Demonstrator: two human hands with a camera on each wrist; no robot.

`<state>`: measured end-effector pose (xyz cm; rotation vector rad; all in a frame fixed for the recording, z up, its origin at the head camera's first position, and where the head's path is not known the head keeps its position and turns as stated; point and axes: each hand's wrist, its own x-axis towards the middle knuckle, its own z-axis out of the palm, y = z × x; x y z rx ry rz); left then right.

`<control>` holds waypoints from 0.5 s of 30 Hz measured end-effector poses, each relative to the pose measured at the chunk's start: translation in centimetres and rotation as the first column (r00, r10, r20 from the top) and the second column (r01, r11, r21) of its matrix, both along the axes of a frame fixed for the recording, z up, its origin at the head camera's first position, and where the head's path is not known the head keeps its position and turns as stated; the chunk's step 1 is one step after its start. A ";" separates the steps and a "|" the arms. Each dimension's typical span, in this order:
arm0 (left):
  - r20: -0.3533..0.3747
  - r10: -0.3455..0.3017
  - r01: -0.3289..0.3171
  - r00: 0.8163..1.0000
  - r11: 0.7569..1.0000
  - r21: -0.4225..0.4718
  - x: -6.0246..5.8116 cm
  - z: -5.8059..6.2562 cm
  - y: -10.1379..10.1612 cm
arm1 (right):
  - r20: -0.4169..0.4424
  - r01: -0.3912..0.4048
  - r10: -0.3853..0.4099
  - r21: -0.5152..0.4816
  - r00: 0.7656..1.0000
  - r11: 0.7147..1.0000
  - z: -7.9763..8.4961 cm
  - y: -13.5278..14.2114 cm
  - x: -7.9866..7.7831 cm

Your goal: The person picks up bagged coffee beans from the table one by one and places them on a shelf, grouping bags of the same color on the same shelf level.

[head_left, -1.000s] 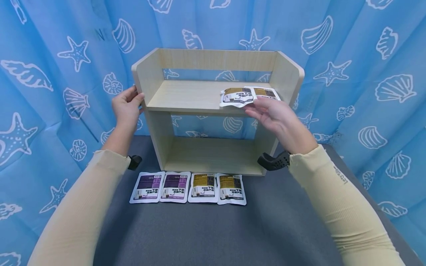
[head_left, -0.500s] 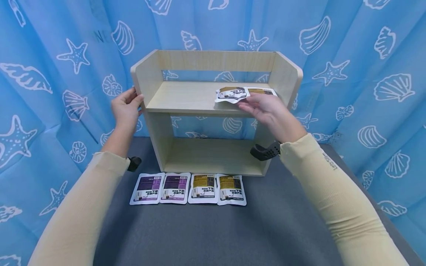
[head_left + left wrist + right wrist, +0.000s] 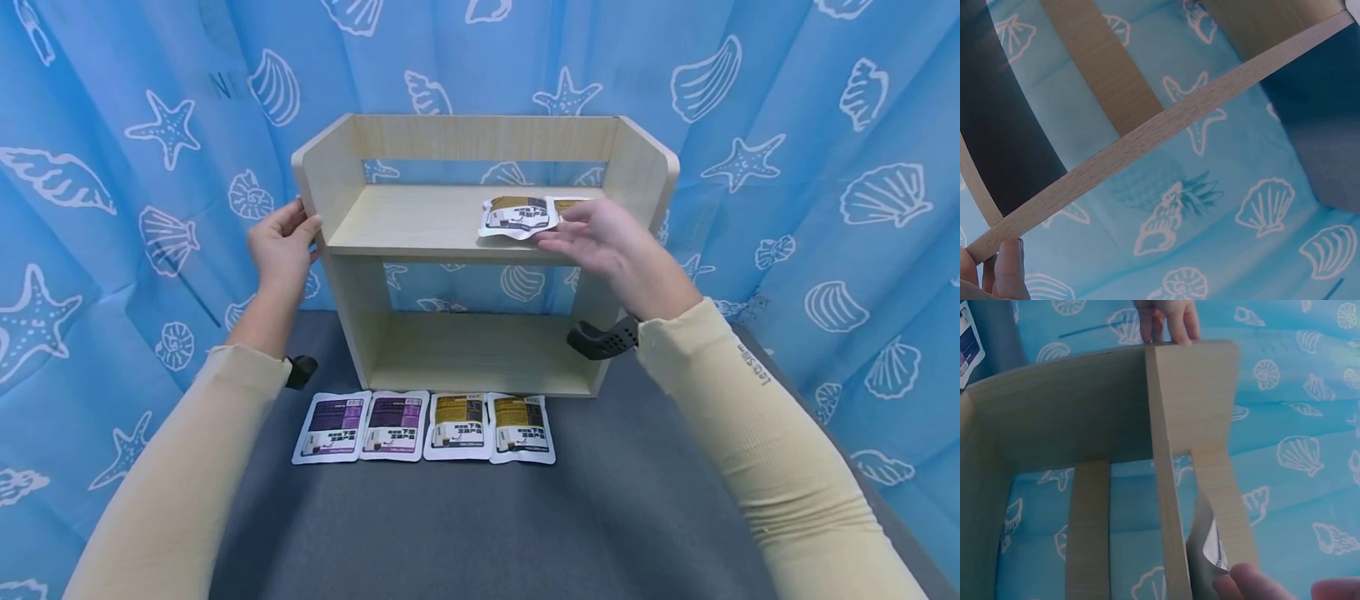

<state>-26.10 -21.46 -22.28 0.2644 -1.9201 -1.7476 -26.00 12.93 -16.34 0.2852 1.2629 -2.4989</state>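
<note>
My left hand [image 3: 282, 237] holds the left side panel of a pale wooden two-tier shelf [image 3: 442, 250]. In the left wrist view its fingertips press on the edge of that board. On the upper tier lies a white pouch [image 3: 516, 215] with a brown-and-white label, its front near the tier's edge. My right hand [image 3: 600, 237] touches that pouch's right edge with its fingertips, and in the right wrist view the pouch [image 3: 1209, 540] stands slightly raised beside the spaced fingers. A second brown-label pouch [image 3: 564, 202] to the right is mostly hidden behind the hand.
Two purple-label pouches [image 3: 393, 425] and two brown-label pouches [image 3: 521, 427] lie in a row on the dark grey table [image 3: 442, 533], before the shelf. Behind hangs a blue curtain [image 3: 787, 100] with white shells and starfish.
The pouch at my right hand has moved left along the upper tier and lies flatter. My right hand went left with it, then slightly back right. My left hand has kept its hold.
</note>
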 end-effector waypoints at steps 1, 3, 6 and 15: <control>0.000 -0.002 0.002 1.000 1.000 0.005 0.0 0.0 0.0 | -0.004 -0.007 0.007 -0.010 1.000 1.000 0.0 0.1 0.2; -0.003 -0.002 0.002 1.000 1.000 0.005 0.0 0.0 0.0 | -0.008 -0.010 0.010 -0.026 1.000 1.000 0.1 0.4 0.5; -0.008 -0.004 0.004 1.000 1.000 0.010 0.0 0.0 0.1 | -0.014 -0.031 0.030 -0.070 0.999 0.997 -0.1 0.8 0.7; -0.019 -0.010 0.010 1.000 1.000 0.018 0.0 0.0 0.1 | -0.065 -0.050 0.042 -0.129 0.997 0.990 -1.6 2.8 2.6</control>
